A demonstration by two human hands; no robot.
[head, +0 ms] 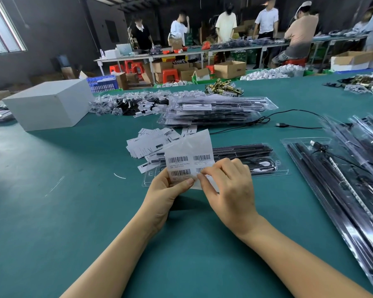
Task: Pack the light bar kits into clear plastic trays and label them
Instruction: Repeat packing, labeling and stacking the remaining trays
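Both hands pinch the flimsy label sheet: left hand at its lower edge, right hand peeling a sticker corner beside that grip.

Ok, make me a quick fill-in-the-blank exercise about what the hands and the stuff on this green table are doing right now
1. The left hand holds a sheet of ____ labels.
2. The right hand pinches one label at the sheet's lower ____ corner.
3. Just behind the hands lies a clear plastic tray holding ____ light bars.
4. The white box stands on the table's far ____ side.

Missing words: barcode; right; black; left
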